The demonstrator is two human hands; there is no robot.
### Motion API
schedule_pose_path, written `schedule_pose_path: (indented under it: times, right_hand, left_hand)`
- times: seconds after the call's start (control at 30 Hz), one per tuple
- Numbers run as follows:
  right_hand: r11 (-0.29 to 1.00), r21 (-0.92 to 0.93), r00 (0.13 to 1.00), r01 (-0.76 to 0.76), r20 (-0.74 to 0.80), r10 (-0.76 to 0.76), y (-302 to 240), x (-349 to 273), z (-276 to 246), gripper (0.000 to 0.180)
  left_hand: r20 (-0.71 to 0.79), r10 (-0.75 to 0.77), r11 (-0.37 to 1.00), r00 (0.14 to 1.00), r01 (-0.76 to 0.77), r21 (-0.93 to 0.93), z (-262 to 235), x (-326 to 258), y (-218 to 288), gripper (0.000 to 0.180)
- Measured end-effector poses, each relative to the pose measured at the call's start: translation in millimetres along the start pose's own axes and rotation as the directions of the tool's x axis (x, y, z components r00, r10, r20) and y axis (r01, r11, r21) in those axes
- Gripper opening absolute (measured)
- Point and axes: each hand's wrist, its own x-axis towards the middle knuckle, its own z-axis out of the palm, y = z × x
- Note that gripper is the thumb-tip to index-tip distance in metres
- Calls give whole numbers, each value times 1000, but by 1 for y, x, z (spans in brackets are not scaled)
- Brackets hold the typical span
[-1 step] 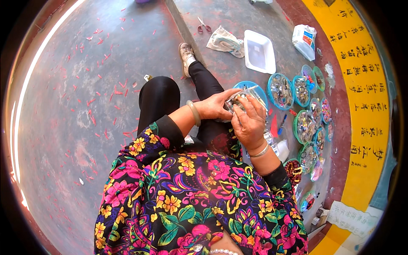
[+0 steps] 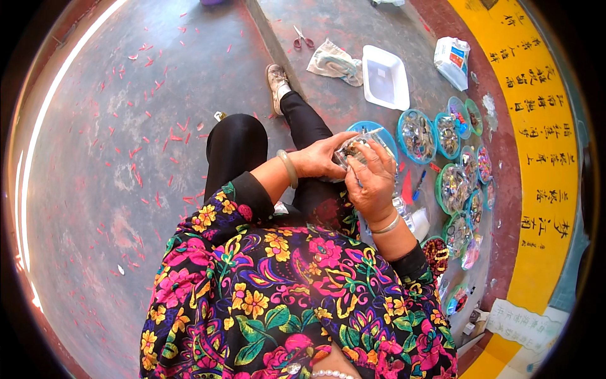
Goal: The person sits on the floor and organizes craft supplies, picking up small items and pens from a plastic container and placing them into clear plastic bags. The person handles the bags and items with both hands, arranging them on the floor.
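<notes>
My left hand (image 2: 320, 156) is closed round a clear plastic bag (image 2: 346, 150) full of small mixed pieces, held over my lap. The fingers of my right hand (image 2: 374, 183) curl down at the bag's opening, among the pieces. What its fingertips pinch, if anything, is hidden. Just beyond the bag, partly covered by it and my hands, is a round blue basket (image 2: 392, 140). To its right stands another blue basket (image 2: 416, 135) filled with small pieces. The pieces are too small to name.
Several more round baskets, such as a green one (image 2: 452, 188), crowd the right side. A white tray (image 2: 386, 77), a cloth (image 2: 334, 62), scissors (image 2: 303, 40) and a white package (image 2: 452, 62) lie farther off. Red scraps (image 2: 169, 140) litter the floor at left. A blue pen (image 2: 419, 184) lies near my right hand.
The fingers of my right hand have shifted very slightly at the bag's opening. Everything else looks the same.
</notes>
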Motion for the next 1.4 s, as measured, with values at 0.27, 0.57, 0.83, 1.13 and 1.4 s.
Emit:
schedule_pose_path:
  times: [0.27,0.57,0.83,1.13,1.4]
  right_hand:
    - [693,538,826,-479,10,564,28,-25,4,46]
    - [-72,790,666,-609,558,495,38,-36,22,72]
    - [-463,653,521,-599,757,394,33,-42,38,43]
    - [-475,708,542,-523,706,455,29,-47,38,33]
    - [-441,707,521,-552,706,480,10,-61,34,33]
  left_hand:
    - [-75,54,994,996,-46,100,2,2,-7,79]
    - [-120,53,945,991,-89,-315,-5,4,-6,62]
    - [-70,20,852,997,-53,-520,-1,2,14,46]
    - [-96,-42,860,995,-13,-510,1,7,12,45]
    - [-31,-112,873,993,84,-480,11,6,9,58]
